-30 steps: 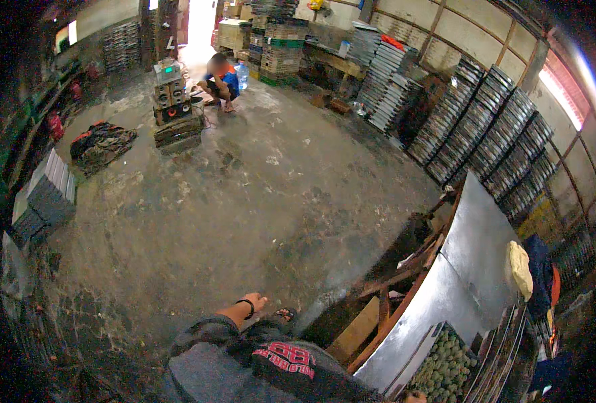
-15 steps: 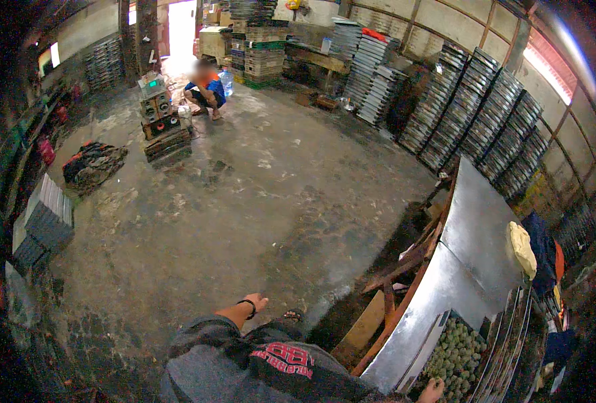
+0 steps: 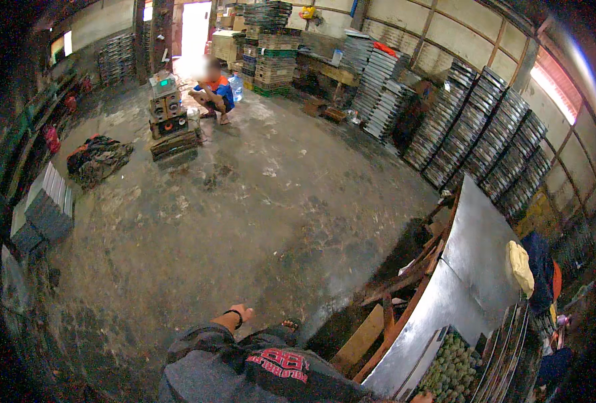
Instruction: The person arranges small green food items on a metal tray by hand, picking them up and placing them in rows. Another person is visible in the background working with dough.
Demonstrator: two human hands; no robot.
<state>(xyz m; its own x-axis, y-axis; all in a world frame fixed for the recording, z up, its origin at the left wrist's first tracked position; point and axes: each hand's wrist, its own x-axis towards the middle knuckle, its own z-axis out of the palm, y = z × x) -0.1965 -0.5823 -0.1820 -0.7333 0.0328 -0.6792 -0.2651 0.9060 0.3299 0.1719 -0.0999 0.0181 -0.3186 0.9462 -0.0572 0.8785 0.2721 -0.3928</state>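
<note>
My left hand (image 3: 241, 313), with a dark band on its wrist, hangs beside my hip over the stained concrete floor (image 3: 244, 201). It touches nothing, and it is too small to show how the fingers are set. Only a sliver of my right hand (image 3: 422, 397) shows at the lower edge, next to a tray of small greenish round pieces (image 3: 453, 368) on a metal-topped table (image 3: 472, 269). My dark shirt with a red print (image 3: 278, 366) fills the lower middle.
A person in a blue and orange top crouches (image 3: 212, 91) at the far side beside stacked speaker boxes (image 3: 167, 114). Stacks of dark trays (image 3: 472, 127) lean along the right wall. A cloth heap (image 3: 96, 158) and tray piles (image 3: 42, 211) lie at left. Wooden frame pieces (image 3: 392, 295) stand near my feet.
My head has tilted, so the far side of the room has slid down the picture. My right hand has dropped closer to the lower edge. My left hand still hangs at my side.
</note>
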